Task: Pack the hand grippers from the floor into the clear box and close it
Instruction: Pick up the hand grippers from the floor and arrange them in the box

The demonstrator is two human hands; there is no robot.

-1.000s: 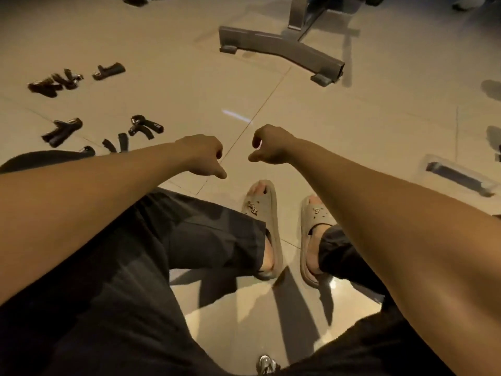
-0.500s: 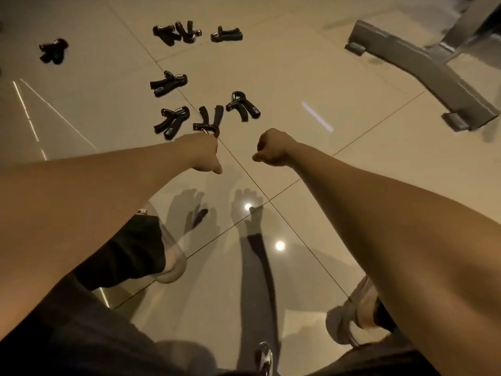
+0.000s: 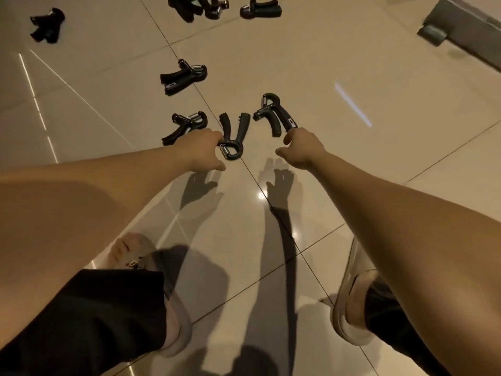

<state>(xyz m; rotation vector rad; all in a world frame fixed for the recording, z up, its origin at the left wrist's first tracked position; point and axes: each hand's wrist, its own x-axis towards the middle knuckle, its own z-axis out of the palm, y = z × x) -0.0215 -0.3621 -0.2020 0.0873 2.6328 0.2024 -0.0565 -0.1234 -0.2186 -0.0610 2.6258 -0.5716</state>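
Note:
Several black hand grippers lie scattered on the tiled floor. My left hand [image 3: 204, 149] reaches down to one lying with its handles pointing away [image 3: 233, 137], fingertips at its hinge end, thumb stretched out. My right hand [image 3: 301, 150] hovers at the handle tip of another hand gripper [image 3: 273, 115], fingers loosely bent; its shadow on the floor shows spread fingers. Neither hand has closed round a gripper. A third gripper [image 3: 187, 125] lies just left of my left hand, a fourth [image 3: 184, 77] beyond it. The clear box is out of view.
More hand grippers lie farther off at the top [image 3: 260, 9] [image 3: 189, 6] and the top left [image 3: 47, 24]. A grey metal stand foot [image 3: 461, 28] sits at the top right. My slippered feet [image 3: 151, 267] [image 3: 352, 308] stand on the glossy tiles below my arms.
The view has swung left and down from my legs and the box to the grippers. Both hands have moved forward and lowered to the two nearest grippers, their fists loosening.

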